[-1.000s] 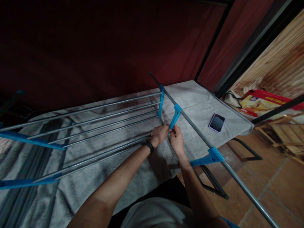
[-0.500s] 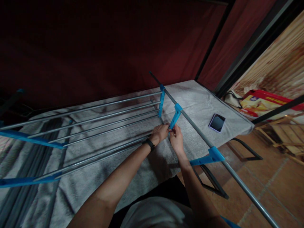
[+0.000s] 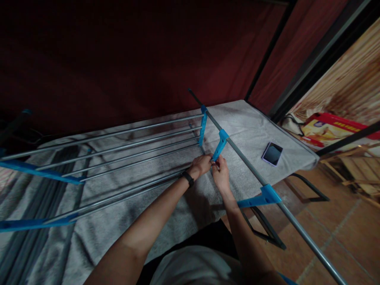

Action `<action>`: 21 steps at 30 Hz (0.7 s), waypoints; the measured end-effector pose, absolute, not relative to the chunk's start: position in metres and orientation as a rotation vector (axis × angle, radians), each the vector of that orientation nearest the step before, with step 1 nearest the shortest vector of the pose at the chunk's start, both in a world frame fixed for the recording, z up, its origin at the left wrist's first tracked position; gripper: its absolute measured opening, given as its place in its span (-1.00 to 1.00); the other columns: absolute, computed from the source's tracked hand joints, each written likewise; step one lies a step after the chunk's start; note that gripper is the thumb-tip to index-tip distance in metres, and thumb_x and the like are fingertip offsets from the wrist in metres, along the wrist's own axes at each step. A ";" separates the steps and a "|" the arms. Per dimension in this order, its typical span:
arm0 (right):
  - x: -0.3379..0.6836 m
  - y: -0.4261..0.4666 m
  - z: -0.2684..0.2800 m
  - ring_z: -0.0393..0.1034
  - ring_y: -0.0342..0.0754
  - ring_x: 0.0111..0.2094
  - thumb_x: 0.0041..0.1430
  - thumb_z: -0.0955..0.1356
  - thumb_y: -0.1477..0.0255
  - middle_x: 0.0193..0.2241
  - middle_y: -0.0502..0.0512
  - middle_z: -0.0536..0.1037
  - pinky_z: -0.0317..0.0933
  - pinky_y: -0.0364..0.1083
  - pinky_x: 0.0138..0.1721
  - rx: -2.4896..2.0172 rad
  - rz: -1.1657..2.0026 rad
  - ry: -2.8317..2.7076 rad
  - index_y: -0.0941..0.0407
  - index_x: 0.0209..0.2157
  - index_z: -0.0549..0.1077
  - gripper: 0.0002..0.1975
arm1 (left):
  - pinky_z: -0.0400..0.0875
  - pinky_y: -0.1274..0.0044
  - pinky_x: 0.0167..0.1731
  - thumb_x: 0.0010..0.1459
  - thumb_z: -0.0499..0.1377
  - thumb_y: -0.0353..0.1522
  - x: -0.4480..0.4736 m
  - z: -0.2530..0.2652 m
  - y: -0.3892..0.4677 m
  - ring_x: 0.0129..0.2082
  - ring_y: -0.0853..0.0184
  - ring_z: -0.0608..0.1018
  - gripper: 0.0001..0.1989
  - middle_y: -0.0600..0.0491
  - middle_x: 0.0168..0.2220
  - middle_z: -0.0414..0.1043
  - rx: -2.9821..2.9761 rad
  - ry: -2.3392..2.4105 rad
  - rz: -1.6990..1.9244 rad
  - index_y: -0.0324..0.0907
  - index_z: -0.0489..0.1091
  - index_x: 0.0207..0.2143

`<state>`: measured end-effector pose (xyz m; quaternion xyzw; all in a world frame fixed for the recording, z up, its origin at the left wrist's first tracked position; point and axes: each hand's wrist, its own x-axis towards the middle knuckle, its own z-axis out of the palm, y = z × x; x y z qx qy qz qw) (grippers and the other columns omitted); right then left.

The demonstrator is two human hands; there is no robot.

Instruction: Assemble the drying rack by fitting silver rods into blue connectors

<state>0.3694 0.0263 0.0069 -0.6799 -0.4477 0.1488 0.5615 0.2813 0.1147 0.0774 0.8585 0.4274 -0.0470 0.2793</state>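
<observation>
Both hands meet at the lower end of a blue plastic bracket that hangs from a long grey metal pole. My left hand, a black band on its wrist, is closed round the end of a thin metal rod, held against the bracket. The fingers of my right hand pinch the bracket's tip from the other side. The exact joint is hidden by my fingers. Behind, another blue bracket carries several parallel rods. A further blue bracket sticks out by my right forearm.
The frame stands on a grey blanket. Several loose grey tubes lie at the left, under blue end pieces. A phone rests to the right. Beyond the edge are a tiled floor and a red-yellow box.
The view has shifted very slightly. Both hands stay at the same bracket end, with only small finger movement.
</observation>
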 end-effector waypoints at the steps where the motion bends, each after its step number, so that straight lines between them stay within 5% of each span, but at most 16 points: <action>1: 0.369 0.026 0.007 0.43 0.11 -0.01 0.17 0.25 0.51 -0.06 0.19 0.49 0.32 0.16 0.15 -1.604 0.347 -1.058 0.05 0.20 0.40 -0.46 | 0.43 0.47 0.05 0.39 0.05 -0.21 0.281 0.077 0.115 0.12 0.21 0.59 -0.63 -0.04 0.11 0.58 2.303 1.144 -0.124 0.00 0.42 0.18; 15: 0.363 0.025 0.012 0.40 0.09 -0.02 0.11 0.23 0.55 -0.11 0.14 0.47 0.29 0.12 0.14 -1.655 0.296 -1.044 0.02 0.15 0.42 -0.45 | 0.45 0.47 -0.01 0.41 0.03 -0.25 0.280 0.076 0.111 0.02 0.24 0.63 -0.67 -0.06 0.02 0.60 2.403 1.074 -0.063 -0.07 0.39 0.14; 21: 0.370 0.023 -0.006 0.42 0.08 0.04 0.14 0.28 0.44 0.02 0.16 0.50 0.26 0.16 0.20 -1.481 0.463 -0.962 0.04 0.14 0.40 -0.50 | 0.29 0.38 0.25 0.39 0.07 -0.33 0.252 0.078 0.089 0.22 0.22 0.48 -0.59 -0.12 0.19 0.47 2.553 0.985 0.083 -0.12 0.28 0.25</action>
